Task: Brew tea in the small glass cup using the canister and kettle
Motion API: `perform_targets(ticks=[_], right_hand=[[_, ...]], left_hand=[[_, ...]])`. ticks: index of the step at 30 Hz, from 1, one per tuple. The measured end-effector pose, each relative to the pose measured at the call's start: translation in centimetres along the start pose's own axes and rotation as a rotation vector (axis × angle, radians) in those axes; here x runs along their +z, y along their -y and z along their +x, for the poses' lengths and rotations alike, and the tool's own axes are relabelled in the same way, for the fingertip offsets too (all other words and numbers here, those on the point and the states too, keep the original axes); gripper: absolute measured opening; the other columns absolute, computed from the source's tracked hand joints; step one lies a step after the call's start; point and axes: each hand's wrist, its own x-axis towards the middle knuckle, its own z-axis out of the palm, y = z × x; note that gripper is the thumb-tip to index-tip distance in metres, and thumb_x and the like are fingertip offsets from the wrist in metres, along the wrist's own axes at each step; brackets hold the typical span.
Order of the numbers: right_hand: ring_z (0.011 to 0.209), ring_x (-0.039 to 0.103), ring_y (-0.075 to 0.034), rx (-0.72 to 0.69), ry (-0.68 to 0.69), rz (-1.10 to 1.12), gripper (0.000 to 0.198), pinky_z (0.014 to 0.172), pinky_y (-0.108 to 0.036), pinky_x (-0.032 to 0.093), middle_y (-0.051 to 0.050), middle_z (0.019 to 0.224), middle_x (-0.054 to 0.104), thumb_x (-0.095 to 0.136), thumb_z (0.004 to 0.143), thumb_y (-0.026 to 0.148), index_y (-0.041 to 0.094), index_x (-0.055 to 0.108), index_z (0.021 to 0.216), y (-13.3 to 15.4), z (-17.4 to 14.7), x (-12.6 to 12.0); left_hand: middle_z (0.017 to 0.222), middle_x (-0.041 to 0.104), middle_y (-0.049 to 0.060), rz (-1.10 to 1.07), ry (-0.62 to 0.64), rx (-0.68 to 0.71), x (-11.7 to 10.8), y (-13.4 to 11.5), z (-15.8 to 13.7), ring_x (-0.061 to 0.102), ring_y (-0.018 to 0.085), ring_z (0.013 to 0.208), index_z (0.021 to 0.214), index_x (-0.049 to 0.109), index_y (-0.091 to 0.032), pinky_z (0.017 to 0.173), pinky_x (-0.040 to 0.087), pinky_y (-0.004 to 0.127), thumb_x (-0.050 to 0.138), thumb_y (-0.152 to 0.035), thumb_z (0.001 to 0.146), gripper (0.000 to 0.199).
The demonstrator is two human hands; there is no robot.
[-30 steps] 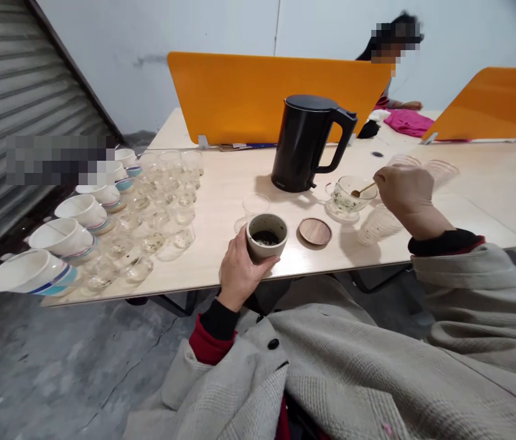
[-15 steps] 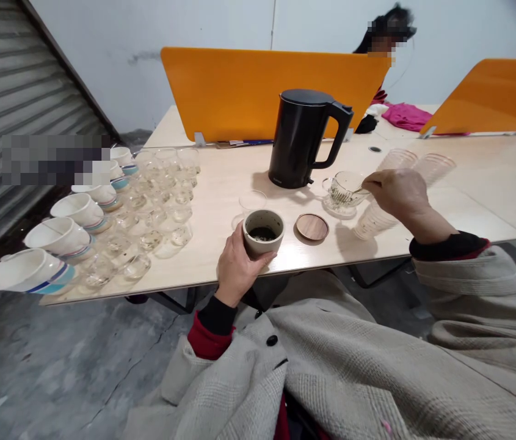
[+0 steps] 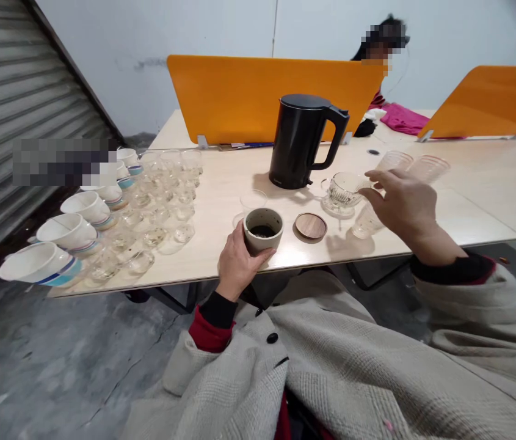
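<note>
Your left hand (image 3: 237, 263) is wrapped around one beige cup (image 3: 264, 242), clamped on its side near the table's front edge; some dark contents (image 3: 262, 231) lie inside. Your right hand (image 3: 402, 201) hovers beside one clear glass cup (image 3: 344, 187) with a handle, thumb and forefinger close to its rim; you cannot tell here whether they pinch anything. That glass cup sits on one clear saucer (image 3: 336, 209).

Between the two cups lies one round wooden disc (image 3: 311, 226). One black kettle (image 3: 298, 143) stands behind, and one clear cup (image 3: 253, 199) is just behind the beige one. To your left, six white paper cups (image 3: 66, 232) line up beside many small clear cups (image 3: 154, 211), too overlapped to count. Two orange dividers (image 3: 234, 101) stand across the table (image 3: 482, 189), and one other person (image 3: 383, 36) is beyond them.
</note>
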Motion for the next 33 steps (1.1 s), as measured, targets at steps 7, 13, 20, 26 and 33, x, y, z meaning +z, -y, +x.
perform_targets(ticks=[7, 13, 20, 26, 33], right_hand=[[0.11, 0.073, -0.036, -0.33, 0.132, 0.289, 0.047, 0.089, -0.048, 0.058, -0.018, 0.126, 0.076, 0.061, 0.103, 0.051, 0.02, 0.071, 0.138, 3.5, -5.1, 5.3], [0.118, 0.068, -0.04, -0.404, 0.26, 0.262, 0.06, 0.099, -0.056, 0.056, -0.023, 0.136, 0.071, 0.061, 0.101, 0.055, 0.015, 0.064, 0.145, 3.7, -5.0, 10.4], [0.12, 0.067, -0.038, -0.316, 0.059, 0.541, 0.063, 0.103, -0.057, 0.054, -0.018, 0.136, 0.072, 0.063, 0.099, 0.058, 0.021, 0.061, 0.151, 6.7, -4.1, 7.2], [0.13, 0.061, -0.037, -0.537, 0.111, 0.666, 0.062, 0.11, -0.056, 0.052, -0.017, 0.143, 0.067, 0.062, 0.101, 0.059, 0.023, 0.06, 0.152, 12.2, -3.7, 3.3], [0.126, 0.057, -0.039, -0.61, 0.179, 0.538, 0.068, 0.109, -0.06, 0.05, -0.019, 0.141, 0.063, 0.05, 0.106, 0.06, 0.022, 0.052, 0.162, 13.8, -3.6, 4.0]], left_hand=[[0.144, 0.068, 0.02, 0.007, 0.01, -0.009, -0.2, -0.2, 0.0, 0.067, 0.04, 0.134, 0.159, 0.042, -0.02, 0.109, 0.057, 0.053, 0.093, -0.058, 0.077, 0.104], [0.142, 0.07, 0.019, 0.008, 0.043, -0.031, -0.4, -0.5, 0.1, 0.066, 0.04, 0.135, 0.158, 0.042, -0.022, 0.11, 0.056, 0.053, 0.097, -0.055, 0.072, 0.107], [0.145, 0.069, 0.018, 0.008, 0.034, -0.035, -0.2, -0.6, 0.0, 0.068, 0.039, 0.135, 0.155, 0.044, -0.023, 0.111, 0.056, 0.051, 0.099, -0.052, 0.071, 0.105], [0.142, 0.07, 0.019, 0.01, 0.045, -0.023, -0.5, -0.9, -0.2, 0.068, 0.039, 0.133, 0.153, 0.045, -0.02, 0.109, 0.057, 0.052, 0.099, -0.055, 0.068, 0.106], [0.143, 0.07, 0.017, -0.008, 0.052, -0.024, -0.5, -0.9, -0.3, 0.07, 0.038, 0.13, 0.153, 0.046, -0.022, 0.107, 0.058, 0.051, 0.099, -0.058, 0.068, 0.106]])
